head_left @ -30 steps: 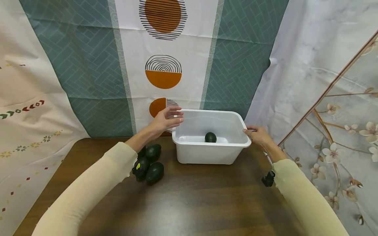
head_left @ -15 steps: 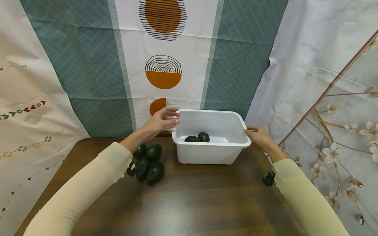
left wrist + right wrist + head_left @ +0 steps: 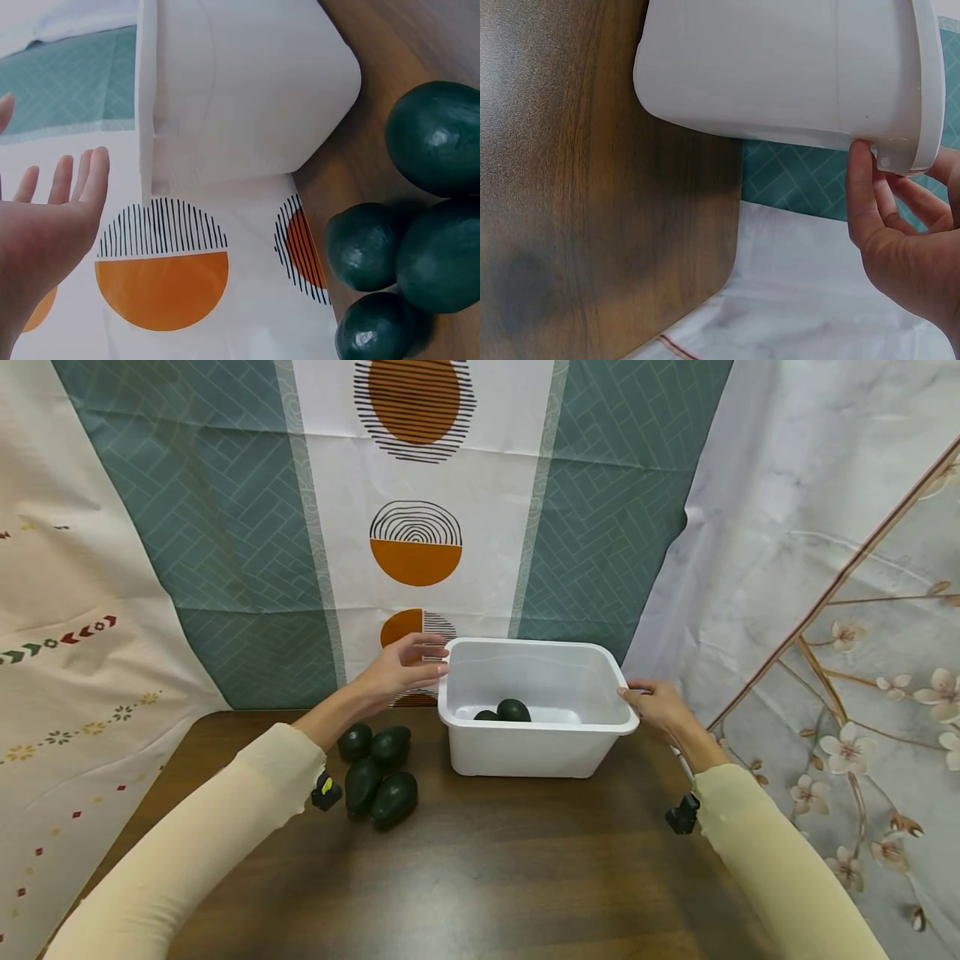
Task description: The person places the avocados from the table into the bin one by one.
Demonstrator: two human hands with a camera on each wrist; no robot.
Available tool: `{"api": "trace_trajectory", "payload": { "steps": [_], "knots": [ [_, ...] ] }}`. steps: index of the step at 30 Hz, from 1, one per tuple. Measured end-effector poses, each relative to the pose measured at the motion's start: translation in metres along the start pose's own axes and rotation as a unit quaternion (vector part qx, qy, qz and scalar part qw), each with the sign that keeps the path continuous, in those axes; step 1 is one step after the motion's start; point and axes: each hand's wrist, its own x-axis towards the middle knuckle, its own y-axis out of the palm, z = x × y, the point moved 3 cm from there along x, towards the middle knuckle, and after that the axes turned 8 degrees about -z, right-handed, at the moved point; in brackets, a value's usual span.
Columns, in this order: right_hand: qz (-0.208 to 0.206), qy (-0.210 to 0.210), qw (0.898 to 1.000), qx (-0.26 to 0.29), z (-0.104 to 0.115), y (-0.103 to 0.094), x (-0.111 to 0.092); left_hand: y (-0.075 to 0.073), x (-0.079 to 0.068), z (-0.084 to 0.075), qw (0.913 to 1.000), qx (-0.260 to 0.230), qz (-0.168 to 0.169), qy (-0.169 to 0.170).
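Observation:
A white plastic bin [image 3: 525,753] stands at the back of the table. Inside lie two dark green avocados [image 3: 513,709], the left one mostly hidden by the front rim. My left hand [image 3: 401,667] hovers by the bin's left end, fingers extended and holding nothing; the left wrist view shows that hand [image 3: 49,225] apart from the wall. At the other end, my right hand [image 3: 660,703] grips the rim, and in the right wrist view its fingertips [image 3: 861,161] press against the outer wall. Several avocados [image 3: 394,799] lie clustered on the table below my left forearm.
The brown wooden table [image 3: 480,868] extends in front of the bin. Patterned cloth [image 3: 412,468] hangs right behind it, and flowered cloth [image 3: 847,693] borders the right side. A small black camera [image 3: 682,814] sits at my right wrist.
My left hand has drawn back leftward from over the bin's left rim. A second avocado has come into sight in the bin, and both have shifted. My right hand stays on the rim.

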Motion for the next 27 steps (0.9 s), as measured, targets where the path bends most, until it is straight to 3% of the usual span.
{"api": "trace_trajectory", "payload": {
  "steps": [17, 27],
  "knots": [
    [0.006, 0.012, 1.0, 0.012, -0.001, 0.003, 0.002, -0.02, -0.013, -0.001, 0.9998, 0.007, -0.009, -0.014],
    [0.079, 0.032, 0.991, 0.105, 0.003, -0.005, 0.002, -0.032, -0.015, 0.003, 0.9997, 0.014, -0.01, -0.017]
  ]
}}
